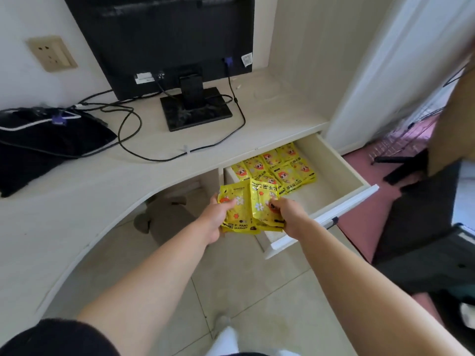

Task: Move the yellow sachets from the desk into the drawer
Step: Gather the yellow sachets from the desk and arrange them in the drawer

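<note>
head: single view
left grip [214,217]: fingers curled round held sachets [250,209]
right grip [290,214]: pinching the same bundle
held sachets: mid-air, at the near-left corner of the drawer [344,163]
drawer: open under bench [128,176]
stored sachets [280,168]: flat, drawer's back-left

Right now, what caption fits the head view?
Left hand and right hand hold yellow sachets at the open drawer, where more sachets lie.

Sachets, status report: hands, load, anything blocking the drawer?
Left hand and right hand both grip a sachet bundle. Drawer open, part filled. Nothing blocking.
</note>
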